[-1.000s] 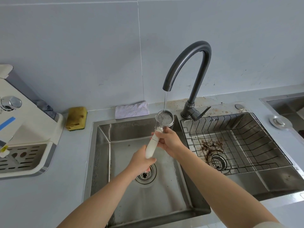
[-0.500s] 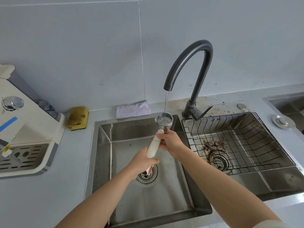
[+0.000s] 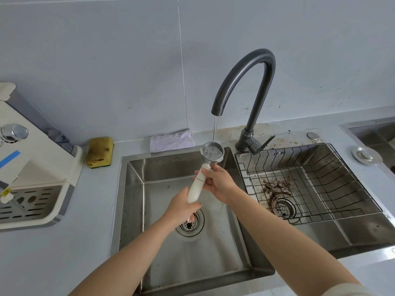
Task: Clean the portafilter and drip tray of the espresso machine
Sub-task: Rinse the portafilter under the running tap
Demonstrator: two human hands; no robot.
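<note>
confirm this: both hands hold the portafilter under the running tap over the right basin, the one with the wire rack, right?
Not quite. In the head view both hands, left and right, hold the portafilter under the running tap, but over the left basin; the wire rack sits in the right one.

portafilter [image 3: 212,151] under faucet [image 3: 243,86], over sink [image 3: 136,180]

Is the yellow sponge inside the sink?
No, the sponge lies on the counter left of the sink, beside the coffee machine.
</note>
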